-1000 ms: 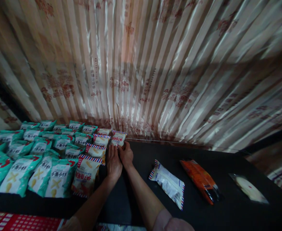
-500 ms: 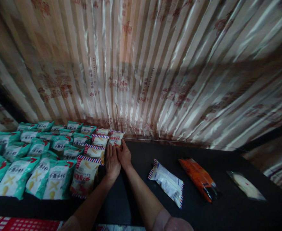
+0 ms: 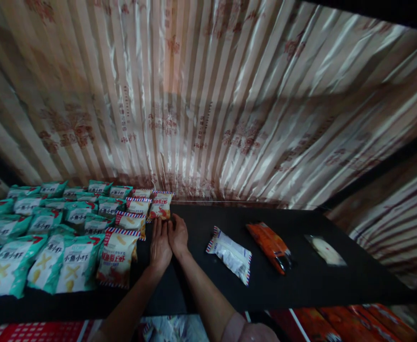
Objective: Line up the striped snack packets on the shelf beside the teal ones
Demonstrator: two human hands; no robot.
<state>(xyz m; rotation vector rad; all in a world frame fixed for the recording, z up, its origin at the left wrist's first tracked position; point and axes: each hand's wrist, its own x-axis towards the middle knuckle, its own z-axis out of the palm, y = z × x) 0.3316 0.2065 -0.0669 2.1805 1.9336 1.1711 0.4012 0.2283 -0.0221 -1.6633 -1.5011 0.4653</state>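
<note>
My left hand [image 3: 160,244] lies with fingers stretched forward, its fingertips at the lower edge of a beige snack bag [image 3: 161,206] with a red-and-blue striped border. My right hand [image 3: 178,235] rests against it, fingers extended near the bag's lower right corner. Neither hand is wrapped round the bag, which stands at the back of the dark shelf [image 3: 201,285]. To its left runs a column of matching bags, with a larger-looking one [image 3: 118,259] at the front. Whether the fingertips press on the bag is hard to see.
Rows of teal-and-white snack bags [image 3: 75,263] fill the left side. On the right lie a silvery striped-edge bag [image 3: 230,254], an orange packet [image 3: 269,244] and a clear packet with pale contents [image 3: 325,250]. A pleated printed curtain [image 3: 194,118] hangs behind. Orange packets [image 3: 358,323] show below the front edge.
Both hands have drawn back slightly toward me from the rear striped-border bag, so more of its front shows. The view has shifted to the right, revealing the lower packets.
</note>
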